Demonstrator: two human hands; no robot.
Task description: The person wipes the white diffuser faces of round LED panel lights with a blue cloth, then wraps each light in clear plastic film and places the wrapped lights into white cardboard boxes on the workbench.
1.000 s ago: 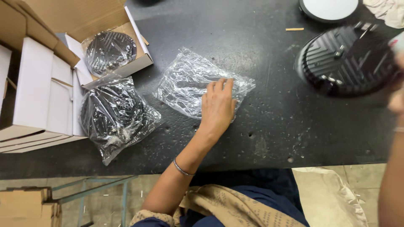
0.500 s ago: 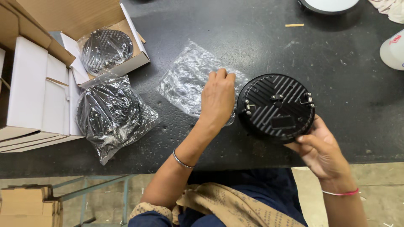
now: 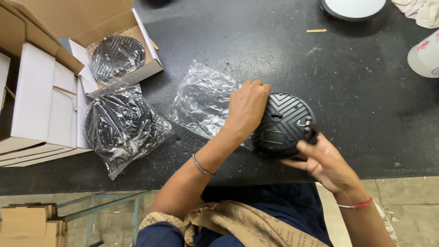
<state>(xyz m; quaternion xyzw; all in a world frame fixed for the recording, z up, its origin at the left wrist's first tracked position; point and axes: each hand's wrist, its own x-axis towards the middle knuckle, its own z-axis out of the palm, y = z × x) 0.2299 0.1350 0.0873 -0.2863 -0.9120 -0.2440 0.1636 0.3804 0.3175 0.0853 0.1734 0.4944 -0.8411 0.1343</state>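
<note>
Head cam looks down on a black worktable (image 3: pixel 347 82) w/ a person seated at the near edge. Left hand (image 3: pixel 247 107) lies palm down on the open end of a clear plastic bag (image 3: pixel 203 103), fingers curled over & gripping the bag's mouth where it meets a round black ribbed housing (image 3: pixel 286 123). Thin metal bangle (image 3: pixel 201 165) on that wrist. Right hand (image 3: pixel 327 162) holds the housing at its near-right rim, thumb on top, fingers under it, closed on the rim; red thread band (image 3: pixel 354 205) on that wrist. Housing sits about mid-table, tilted a bit, chevron ribs up, small screws/terminals at its right side, its left edge touching the bag; can't tell if any of it is inside the bag yet.

Left of the bag: a 2nd round black housing already in a clear bag (image 3: pixel 121 126), lying on the table just beside flat white cartons (image 3: pixel 36 105) stacked at the left edge. Far-left: open cardboard box (image 3: pixel 137 68) w/ another bagged black disc (image 3: pixel 116 57) inside. Far side: round white-faced lamp part (image 3: pixel 354 7), partly cut off by the frame; small wood stick (image 3: pixel 316 31) near it; white cloth (image 3: pixel 423 11) at far-right corner; white plastic container (image 3: pixel 425 55) at right edge. Brown cartons (image 3: pixel 32 224) on the floor, near-left
</note>
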